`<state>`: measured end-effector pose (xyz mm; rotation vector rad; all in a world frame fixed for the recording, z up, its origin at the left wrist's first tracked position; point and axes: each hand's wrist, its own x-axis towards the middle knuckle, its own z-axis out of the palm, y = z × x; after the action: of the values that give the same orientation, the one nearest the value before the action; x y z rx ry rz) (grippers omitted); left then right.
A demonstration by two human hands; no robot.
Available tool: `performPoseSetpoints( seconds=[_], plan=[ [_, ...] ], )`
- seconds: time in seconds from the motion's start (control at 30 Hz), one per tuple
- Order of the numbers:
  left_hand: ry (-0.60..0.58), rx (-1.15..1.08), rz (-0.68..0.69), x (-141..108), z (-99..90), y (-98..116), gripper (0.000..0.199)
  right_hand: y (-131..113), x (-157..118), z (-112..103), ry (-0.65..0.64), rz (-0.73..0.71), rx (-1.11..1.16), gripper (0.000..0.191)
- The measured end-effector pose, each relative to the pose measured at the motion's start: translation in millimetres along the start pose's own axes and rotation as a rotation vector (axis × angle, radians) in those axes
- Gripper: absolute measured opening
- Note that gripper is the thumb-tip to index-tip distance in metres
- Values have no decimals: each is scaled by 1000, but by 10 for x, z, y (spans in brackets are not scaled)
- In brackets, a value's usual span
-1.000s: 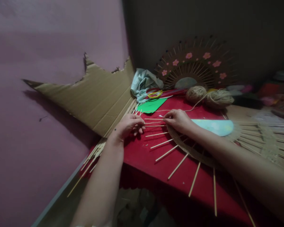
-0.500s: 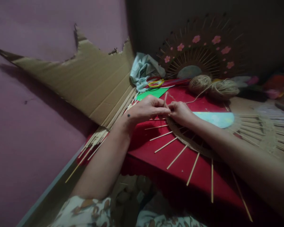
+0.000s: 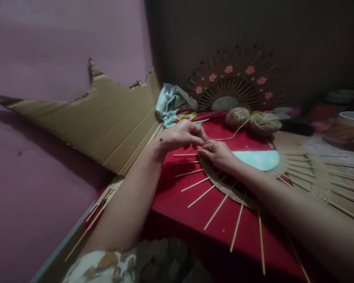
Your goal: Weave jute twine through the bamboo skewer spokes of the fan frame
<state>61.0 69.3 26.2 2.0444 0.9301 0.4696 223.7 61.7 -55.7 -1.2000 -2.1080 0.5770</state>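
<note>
My left hand (image 3: 186,134) has its fingers bent and closed at the far end of a half-round fan frame, where a strand of twine (image 3: 228,137) runs in behind the fingertips. Against it, my right hand (image 3: 217,152) pinches the end of the frame's woven twine band (image 3: 224,188). The fingertips of both hands meet, and what lies between them is partly hidden. Thin wooden sticks (image 3: 215,212) radiate from the band over the red tabletop (image 3: 174,196). A pale blue half-round piece (image 3: 256,159) shows beyond my right wrist.
Two twine balls (image 3: 265,124) rest at the back, beside yellow-handled scissors (image 3: 187,116) and crumpled cloth (image 3: 174,102). A flowered fan (image 3: 233,74) leans on the dark wall. Torn cardboard (image 3: 85,122) stands at left over loose sticks (image 3: 103,200). A cup (image 3: 351,125) is at right.
The view has tilted up and shifted slightly right, so a cup shows at right. The twine loop that stood above my fingers is drawn down. Both hands stay at the fan's far end.
</note>
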Motion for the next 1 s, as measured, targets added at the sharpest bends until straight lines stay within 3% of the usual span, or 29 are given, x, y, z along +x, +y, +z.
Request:
performPoseSetpoints(
  seconds=[0.07,0.13,0.27,0.43,0.57,0.73,0.87,1.0],
  plan=[
    [83,103,-147,-16,-45,-166,6,9,13,-43,-41,4,28,30],
    [94,138,-230,-21,-18,-322,6,14,17,-70,-62,17,64,36],
    [68,116,-202,-2,138,-483,6,-13,-14,-101,-76,21,131,46],
    [41,125,-173,-2,227,-483,2,-91,-49,-132,-50,-14,172,51],
    [57,120,-138,-15,251,-520,4,-162,-55,-142,74,-42,154,45],
    [77,5,-131,-23,270,-535,13,-340,-87,-239,35,94,466,53],
    [83,-13,-156,-40,248,-497,13,-451,-110,-344,112,172,622,52],
    [15,-82,-153,-67,230,-472,13,-412,-122,-401,210,259,673,41]
  ],
)
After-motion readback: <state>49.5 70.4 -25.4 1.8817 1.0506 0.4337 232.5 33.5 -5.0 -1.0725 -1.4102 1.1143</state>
